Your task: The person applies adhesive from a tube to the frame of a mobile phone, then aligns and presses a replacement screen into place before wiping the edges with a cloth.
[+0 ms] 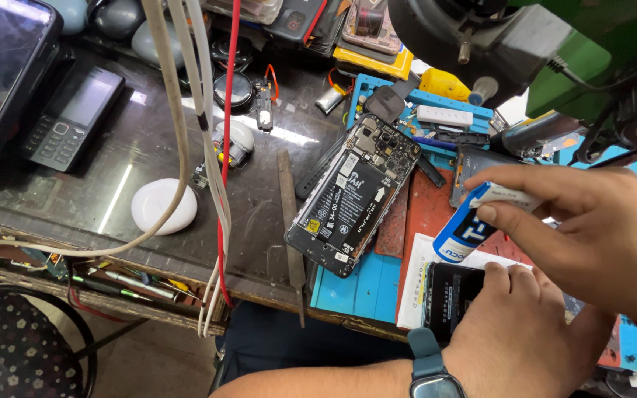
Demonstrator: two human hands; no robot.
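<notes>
My right hand grips a small blue-and-white tube, its tip pointing down toward a black rectangular phone part. My left hand, a watch on its wrist, rests on that black part and holds it down on a white sheet over the red mat. An opened phone with its battery and circuit board showing lies tilted to the left of my hands, touched by neither.
A blue work mat lies under the phone. White and red cables hang across the bench. A metal file, a white round puck, a keypad phone and a microscope body surround the work area.
</notes>
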